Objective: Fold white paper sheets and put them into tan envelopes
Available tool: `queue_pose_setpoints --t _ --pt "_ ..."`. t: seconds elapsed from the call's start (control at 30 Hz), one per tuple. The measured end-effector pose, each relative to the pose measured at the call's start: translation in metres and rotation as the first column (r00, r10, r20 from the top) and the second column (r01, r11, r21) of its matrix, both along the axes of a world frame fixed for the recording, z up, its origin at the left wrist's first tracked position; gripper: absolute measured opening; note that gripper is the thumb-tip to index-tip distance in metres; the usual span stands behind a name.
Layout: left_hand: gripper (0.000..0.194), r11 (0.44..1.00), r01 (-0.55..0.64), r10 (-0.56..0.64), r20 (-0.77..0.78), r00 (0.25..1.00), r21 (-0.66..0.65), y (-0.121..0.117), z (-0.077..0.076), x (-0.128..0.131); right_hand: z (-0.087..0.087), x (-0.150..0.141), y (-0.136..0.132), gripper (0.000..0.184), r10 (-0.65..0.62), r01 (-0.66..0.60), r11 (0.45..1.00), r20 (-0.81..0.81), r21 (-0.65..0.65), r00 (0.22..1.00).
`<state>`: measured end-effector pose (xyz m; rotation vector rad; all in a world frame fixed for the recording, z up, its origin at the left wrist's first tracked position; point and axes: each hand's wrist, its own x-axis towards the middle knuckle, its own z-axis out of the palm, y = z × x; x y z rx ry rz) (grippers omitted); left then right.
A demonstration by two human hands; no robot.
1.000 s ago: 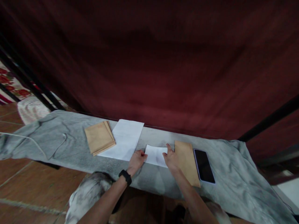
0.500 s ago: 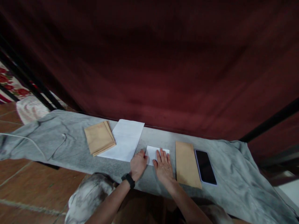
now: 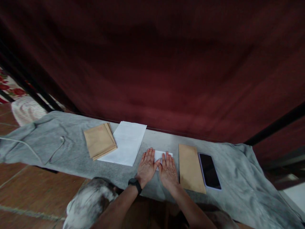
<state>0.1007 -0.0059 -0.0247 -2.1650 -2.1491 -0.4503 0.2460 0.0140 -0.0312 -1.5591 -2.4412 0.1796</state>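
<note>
Both my hands lie flat, side by side, on a small folded white paper [image 3: 159, 155] on the grey cloth [image 3: 71, 152] of the bench. My left hand [image 3: 147, 165], with a black watch at the wrist, has its fingers stretched out over the paper's left part. My right hand [image 3: 168, 168] presses palm down on the paper's right part, fingers spread. Only a strip of the paper shows between and above the fingers. A brown envelope [image 3: 190, 168] lies just right of my right hand.
A black phone [image 3: 209, 171] lies right of the envelope. Left of my hands are a white sheet stack [image 3: 126, 143] and a stack of brown envelopes [image 3: 99, 140]. A white cable [image 3: 28, 148] runs over the cloth's left end. A dark red curtain [image 3: 166, 63] hangs behind.
The paper went from a longer strip to a smaller folded piece. My right hand laid flat on it, then my left hand opened and moved onto it too.
</note>
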Motion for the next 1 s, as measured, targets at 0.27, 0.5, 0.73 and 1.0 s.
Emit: queue_pose_setpoints --t 0.27,0.5,0.73,1.0 --pt "0.068 0.999 -0.038 0.038 -0.042 0.998 0.006 -0.007 0.000 -0.003 0.002 0.005 -0.002 0.072 -0.075 0.073 0.997 0.038 0.039 0.996" --pt "0.077 0.998 -0.052 0.050 -0.063 0.997 -0.023 -0.005 0.000 -0.002 -0.003 0.012 -0.010 0.070 -0.122 0.121 0.992 0.040 0.028 0.992" --pt "0.079 0.997 -0.049 0.044 -0.086 0.995 -0.056 -0.005 0.004 -0.001 0.002 0.018 -0.029 0.068 -0.127 0.128 0.992 0.031 -0.020 0.991" --pt "0.077 0.995 -0.051 0.040 -0.121 0.992 -0.090 -0.004 0.007 -0.002 0.032 0.024 -0.042 0.068 -0.068 0.105 0.970 0.168 -0.218 0.983"
